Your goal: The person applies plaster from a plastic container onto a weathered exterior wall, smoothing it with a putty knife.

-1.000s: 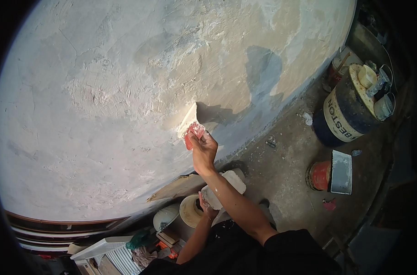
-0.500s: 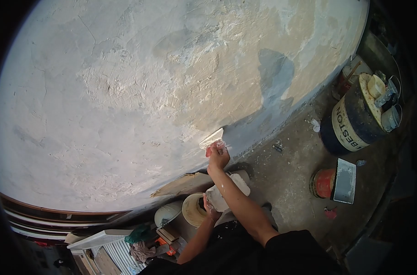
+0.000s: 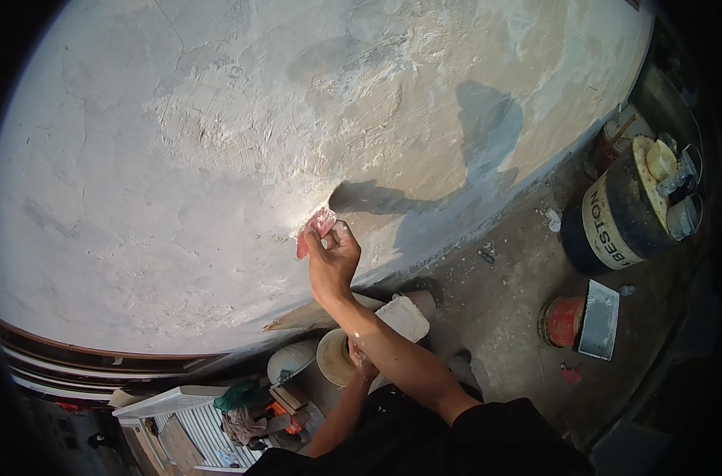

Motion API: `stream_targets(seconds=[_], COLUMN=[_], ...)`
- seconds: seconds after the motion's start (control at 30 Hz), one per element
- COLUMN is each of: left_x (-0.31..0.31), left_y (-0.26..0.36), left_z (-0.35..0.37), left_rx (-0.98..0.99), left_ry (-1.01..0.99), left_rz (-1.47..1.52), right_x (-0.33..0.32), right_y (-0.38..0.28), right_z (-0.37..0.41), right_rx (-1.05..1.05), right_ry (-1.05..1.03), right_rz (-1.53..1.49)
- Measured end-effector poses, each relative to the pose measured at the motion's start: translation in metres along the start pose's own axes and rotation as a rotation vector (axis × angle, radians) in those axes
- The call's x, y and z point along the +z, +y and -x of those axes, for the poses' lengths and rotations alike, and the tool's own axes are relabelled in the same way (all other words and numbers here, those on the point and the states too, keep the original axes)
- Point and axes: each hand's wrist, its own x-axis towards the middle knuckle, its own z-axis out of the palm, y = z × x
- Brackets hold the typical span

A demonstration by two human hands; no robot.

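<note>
My right hand is closed around a red putty scraper, which is pressed against the plastered wall. White putty clings to the scraper, and its blade edge is mostly hidden. Lower down, my left hand grips a flat board carrying white putty. My right forearm crosses in front of that board and hides part of it. The wall has rough, patchy coats of white and beige, with my shadow falling across it.
Beside my left hand is a pale bucket. On the right stand a dark BESTON drum topped with containers, and a red bucket with a grey tray against it. Cloths and tools lie at lower left.
My right hand has moved the scraper left and up along the wall, turning so its red part shows more. My left hand still holds the board low.
</note>
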Motion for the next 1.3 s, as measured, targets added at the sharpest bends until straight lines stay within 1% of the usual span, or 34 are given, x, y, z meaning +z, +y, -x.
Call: stream_targets(seconds=[0.07,0.1,0.17,0.27,0.37,0.4,0.47,0.6,0.67,0.7,0.8,0.97,1.07,1.1,1.17,1.23,1.27,1.3], left_x=[0.002,0.003,0.003,0.008,0.021,0.023,0.027,0.021,0.022,0.021,0.018,0.023,-0.005,0.007,0.049,0.016,0.004,0.004], left_y=[0.000,-0.001,-0.003,-0.006,-0.008,-0.009,-0.010,-0.014,-0.014,-0.013,-0.013,-0.014,-0.023,-0.020,-0.007,-0.017,-0.020,-0.019], left_z=[0.002,0.003,0.006,0.004,0.006,0.007,0.005,0.001,0.002,0.001,0.000,0.000,-0.003,0.001,0.009,0.005,0.001,0.002], left_rx=[0.066,0.102,0.118,0.022,-0.091,-0.091,-0.097,-0.083,-0.073,-0.070,-0.065,-0.042,-0.052,-0.039,-0.014,-0.003,0.004,-0.017], left_ry=[-0.032,-0.040,-0.009,0.077,0.107,0.109,0.109,0.073,0.062,0.057,0.059,0.069,-0.026,-0.008,0.024,-0.017,-0.039,-0.013], left_rz=[-0.058,-0.084,-0.083,0.013,0.023,0.016,-0.005,0.068,0.096,0.101,0.096,0.065,0.191,0.171,0.126,0.107,0.099,0.102], right_x=[-0.029,-0.049,-0.094,-0.164,-0.214,-0.213,-0.213,-0.186,-0.165,-0.156,-0.116,-0.052,-0.016,-0.004,-0.008,-0.019,-0.039,-0.060], right_y=[0.005,0.003,0.005,0.040,0.090,0.096,0.108,0.097,0.084,0.079,0.053,0.016,0.001,-0.007,-0.008,-0.015,-0.010,-0.006], right_z=[0.008,0.009,0.009,-0.012,-0.039,-0.046,-0.057,-0.054,-0.046,-0.045,-0.034,-0.019,-0.008,-0.003,-0.002,0.003,0.004,0.006], right_rx=[0.100,0.143,0.203,0.269,0.264,0.248,0.199,0.166,0.134,0.161,0.153,0.093,0.011,0.007,0.037,0.067,0.104,0.129], right_ry=[0.123,0.145,0.225,0.438,0.463,0.468,0.400,0.276,0.214,0.195,0.146,0.074,0.027,0.056,0.091,0.122,0.120,0.152], right_rz=[0.020,0.021,0.054,0.110,0.137,0.131,0.136,0.060,0.014,-0.004,-0.050,-0.040,-0.001,-0.021,0.004,-0.014,0.001,-0.013])
